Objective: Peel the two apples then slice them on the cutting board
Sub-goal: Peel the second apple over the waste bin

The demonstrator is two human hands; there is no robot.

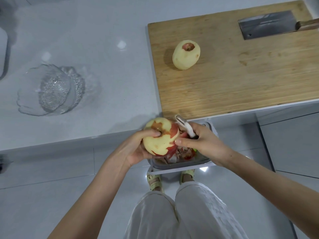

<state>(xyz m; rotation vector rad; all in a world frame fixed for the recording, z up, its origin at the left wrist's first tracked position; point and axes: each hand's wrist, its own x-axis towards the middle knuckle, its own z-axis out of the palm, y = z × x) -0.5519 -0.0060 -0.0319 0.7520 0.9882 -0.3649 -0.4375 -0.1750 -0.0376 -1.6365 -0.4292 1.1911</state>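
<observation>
One apple (186,55) peeled, on board (241,80). Second apple (159,137) about half peeled, gripped in left hand (138,145) over bin (181,161); right hand (202,142) grips peeler (185,125). Slicing not begun; cleaver (267,25) idle.

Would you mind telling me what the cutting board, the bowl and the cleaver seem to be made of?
Cutting board: probably bamboo or wood, matt, with fine parallel grain strips. Bowl: clear glass, possibly plastic; see-through, with a ribbed, glinting surface. Cleaver: grey metal blade with a dull sheen; the handle looks like brown wood.
</observation>
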